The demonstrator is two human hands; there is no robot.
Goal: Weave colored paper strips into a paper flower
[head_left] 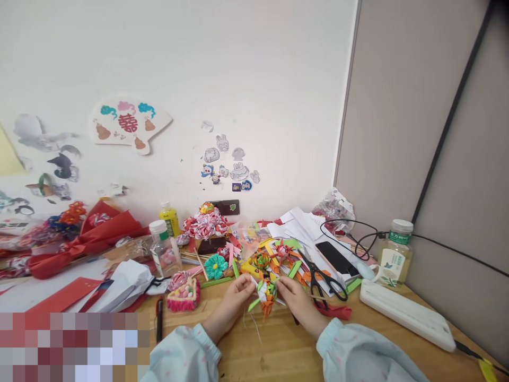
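Between my two hands, just above the near part of the wooden table, is a folded paper flower [267,291] in green, white and orange. My left hand [240,292] pinches its left side, and my right hand [294,293] grips it from the right. Orange strips hang below the flower, and a thin pale thread dangles under my left hand. Right behind it lie another orange-and-green paper flower [261,259] and a red star-shaped paper piece [283,250]. Black-handled scissors [323,278] rest to the right of my right hand.
A phone [337,258] lies on papers at the right, near a white power strip [405,313] and a labelled jar [393,257]. Left of my hands are a pink heart-shaped box [183,296], a black pen [159,320] and a teal flower [216,266]. Red wrapping [95,239] covers the far left.
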